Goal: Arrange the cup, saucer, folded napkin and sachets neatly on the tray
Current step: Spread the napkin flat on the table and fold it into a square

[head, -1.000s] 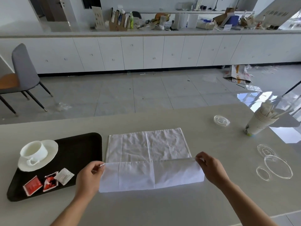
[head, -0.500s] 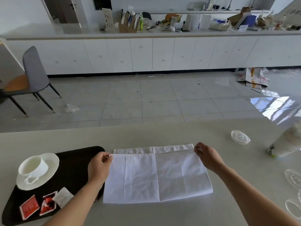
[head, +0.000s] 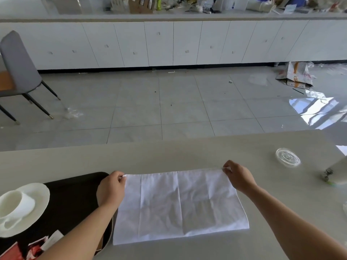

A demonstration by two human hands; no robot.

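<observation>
Sachets (head: 35, 246) half hidden under left hand's (head: 112, 188) forearm.

Sachets (head: 28, 248) and paper cup (head: 336, 175) are cut off by edges.

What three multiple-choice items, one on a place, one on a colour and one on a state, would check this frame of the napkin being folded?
1. Where does the napkin lie?
A. on the table to the right of the tray
B. on the tray
C. under the saucer

2. What colour is the tray?
A. white
B. black
C. red

3. How does the cup stand?
A. upside down on the table
B. on its side on the tray
C. upright on the saucer

Key:
1. A: the cloth is spread on the table beside the tray's right edge, with the left hand and right hand pinching its far corners.
2. B: the tray's bare surface is black.
3. C: the cup's mouth faces up, and it sits on the white saucer.
</observation>
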